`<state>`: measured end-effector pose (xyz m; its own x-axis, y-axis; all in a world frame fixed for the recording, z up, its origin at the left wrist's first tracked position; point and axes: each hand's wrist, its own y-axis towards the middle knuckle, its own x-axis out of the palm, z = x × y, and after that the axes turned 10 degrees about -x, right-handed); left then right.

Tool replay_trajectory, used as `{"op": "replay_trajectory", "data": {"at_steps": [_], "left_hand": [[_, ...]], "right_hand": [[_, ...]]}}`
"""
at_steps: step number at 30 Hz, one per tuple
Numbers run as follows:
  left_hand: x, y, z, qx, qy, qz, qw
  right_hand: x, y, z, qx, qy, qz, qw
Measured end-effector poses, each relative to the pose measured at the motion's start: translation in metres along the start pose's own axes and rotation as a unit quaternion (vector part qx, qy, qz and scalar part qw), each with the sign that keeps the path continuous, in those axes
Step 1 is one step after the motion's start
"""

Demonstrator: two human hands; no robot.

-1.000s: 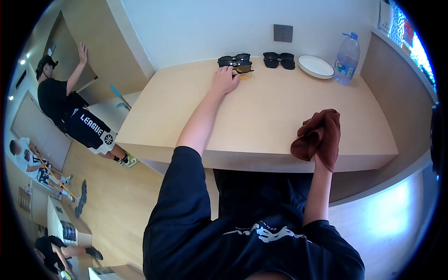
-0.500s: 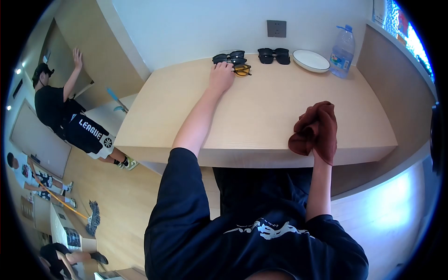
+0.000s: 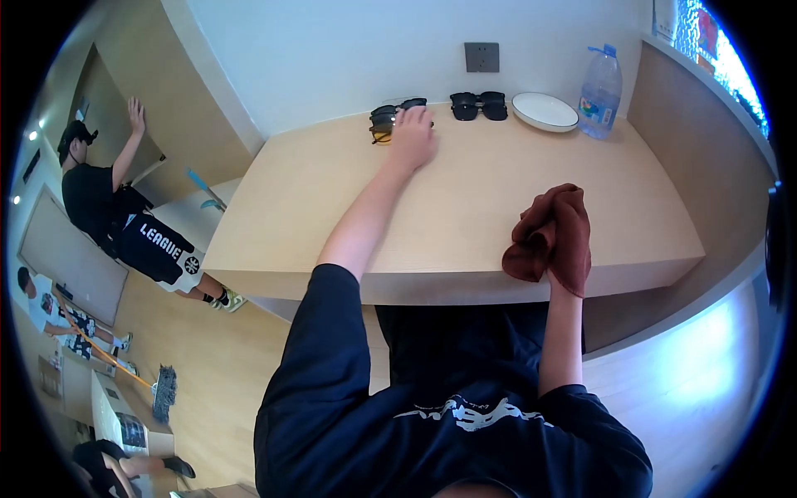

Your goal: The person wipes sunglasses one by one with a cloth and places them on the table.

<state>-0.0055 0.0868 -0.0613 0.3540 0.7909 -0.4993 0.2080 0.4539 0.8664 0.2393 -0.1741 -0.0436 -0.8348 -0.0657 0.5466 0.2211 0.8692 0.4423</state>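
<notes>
My left hand (image 3: 412, 139) reaches to the back of the desk, fingers curled over the right part of a pair of yellow-lensed glasses (image 3: 382, 134). Only their left lens shows; the rest lies under my fingers. Just behind them is a pair of dark sunglasses (image 3: 386, 111), partly covered by my hand. Another dark pair of sunglasses (image 3: 479, 106) lies to the right, apart from my hand. Near the front edge, my right hand is wrapped in a bunched brown cloth (image 3: 552, 232), which hides its fingers.
A white plate (image 3: 545, 112) and a plastic water bottle (image 3: 599, 93) stand at the back right of the desk (image 3: 457, 216). A raised partition (image 3: 697, 124) borders the right side. To the left are several people, one with a mop (image 3: 164, 394).
My left hand has slid right along the yellow-lensed glasses, uncovering their left lens and covering the right one. My right hand stays with the cloth, and the view has shifted slightly.
</notes>
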Motion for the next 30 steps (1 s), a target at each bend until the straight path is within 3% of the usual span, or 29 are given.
{"op": "replay_trajectory", "data": {"at_steps": [6,8,9,10,12,14,16,20,22,23,25,26,30], "left_hand": [[0.054,0.027,0.073,0.006,-0.083,-0.099,0.992],[0.074,0.035,0.091,-0.013,-0.076,-0.063,0.995],[0.090,0.037,0.095,-0.007,-0.082,-0.062,0.995],[0.108,0.037,0.093,-0.015,-0.043,-0.013,0.999],[0.122,0.047,0.095,-0.015,-0.006,0.042,0.999],[0.115,0.048,0.093,-0.061,0.022,-0.082,0.994],[0.104,0.049,0.095,-0.041,0.020,-0.094,0.995],[0.061,0.038,0.108,-0.013,0.018,-0.143,0.990],[0.050,0.024,0.110,-0.019,-0.002,-0.136,0.991],[0.040,0.017,0.106,-0.027,-0.020,-0.125,0.992],[0.026,0.009,0.102,-0.038,-0.018,-0.148,0.988],[0.020,0.007,0.101,-0.043,-0.021,-0.171,0.984],[0.001,-0.002,0.088,-0.038,-0.106,-0.162,0.980]], "right_hand": [[-0.002,-0.001,-0.004,-0.002,0.031,-0.001,1.000],[-0.005,-0.001,-0.014,0.013,0.025,-0.144,0.989],[-0.003,-0.001,-0.017,0.086,0.112,-0.106,0.984],[-0.001,0.003,-0.005,-0.092,0.082,-0.125,0.984],[-0.007,0.002,-0.017,0.039,0.092,-0.129,0.987],[-0.009,-0.001,-0.018,0.008,0.082,-0.118,0.990],[-0.016,0.008,-0.014,0.116,0.088,-0.112,0.983],[-0.012,0.003,-0.027,0.114,0.104,-0.077,0.985],[-0.015,0.006,-0.030,0.073,-0.134,-0.152,0.977],[-0.011,0.002,-0.031,0.078,-0.133,-0.157,0.975],[0.000,-0.003,-0.032,0.155,-0.054,-0.027,0.986],[-0.001,-0.002,-0.027,0.155,-0.055,-0.035,0.986],[-0.017,0.014,0.000,0.040,-0.031,-0.138,0.989]]}}
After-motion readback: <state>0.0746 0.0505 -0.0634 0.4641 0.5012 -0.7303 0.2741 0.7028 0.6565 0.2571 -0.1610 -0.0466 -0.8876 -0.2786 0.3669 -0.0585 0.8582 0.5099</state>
